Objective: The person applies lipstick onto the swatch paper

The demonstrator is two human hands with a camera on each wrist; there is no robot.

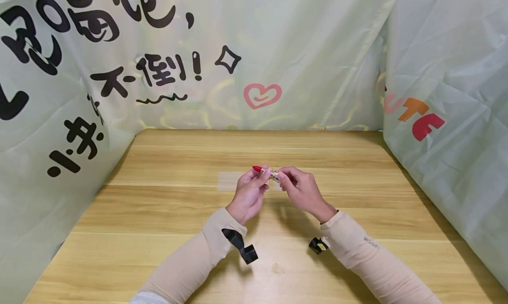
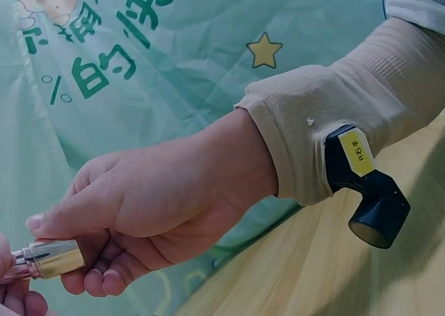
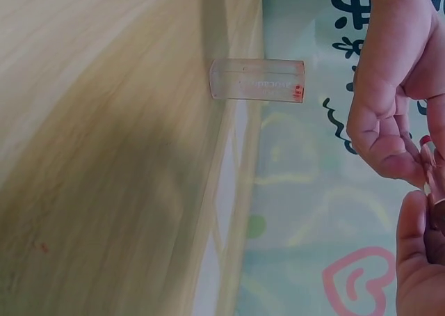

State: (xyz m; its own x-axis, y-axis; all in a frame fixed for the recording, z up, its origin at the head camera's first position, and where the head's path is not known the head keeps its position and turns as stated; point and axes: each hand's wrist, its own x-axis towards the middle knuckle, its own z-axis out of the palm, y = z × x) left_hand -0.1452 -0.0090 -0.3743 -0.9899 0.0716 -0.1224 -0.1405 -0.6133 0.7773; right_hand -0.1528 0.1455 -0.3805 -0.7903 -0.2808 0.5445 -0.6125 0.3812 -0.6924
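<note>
A lipstick (image 1: pixel 274 175) with a red bullet and a shiny metallic body is held between both hands above the table. My left hand (image 1: pixel 250 193) pinches it near the bullet end, which points up and left in the head view. At the opposite end, my right hand (image 1: pixel 303 188) grips the base with thumb and fingers. The gold part of the lipstick (image 2: pixel 57 259) shows up close in the left wrist view, beside the right hand's thumb. In the right wrist view, a clear cap (image 3: pixel 257 81) stands upright on the table, apart from both hands.
Pale translucent rectangles (image 1: pixel 229 181) lie flat on the wooden table (image 1: pixel 158 207) behind the hands. Printed cloth (image 1: pixel 317 53) hangs along the table's back, left and right sides. Black mounts (image 1: pixel 243 247) are strapped at both wrists.
</note>
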